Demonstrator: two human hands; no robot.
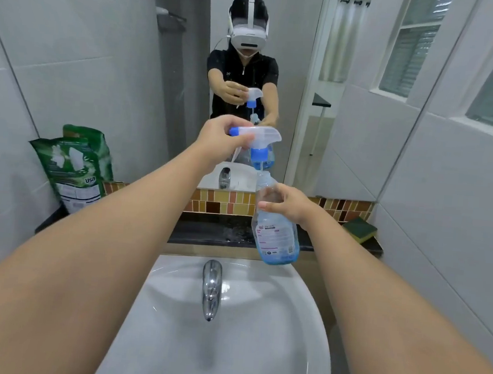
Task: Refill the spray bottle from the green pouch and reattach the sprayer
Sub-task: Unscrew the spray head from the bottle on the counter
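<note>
Bathroom sink [301, 326] below. Right hand [290, 205] fingers clamped on spray bottle [275, 234]; left hand [222, 143] fingers clamped on sprayer [258, 137], lifted above the neck. Risk: dip tube dripping, bottle tipping. Green pouch [74, 168] stands far left.

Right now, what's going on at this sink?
A person stands at a bathroom sink facing a mirror. Their right hand holds a clear spray bottle with a little blue liquid at the bottom. Their left hand holds the sprayer just above the bottle's neck, its tube dipping into the opening, not screwed on. The green pouch stands on the dark ledge at left, untouched.
</note>
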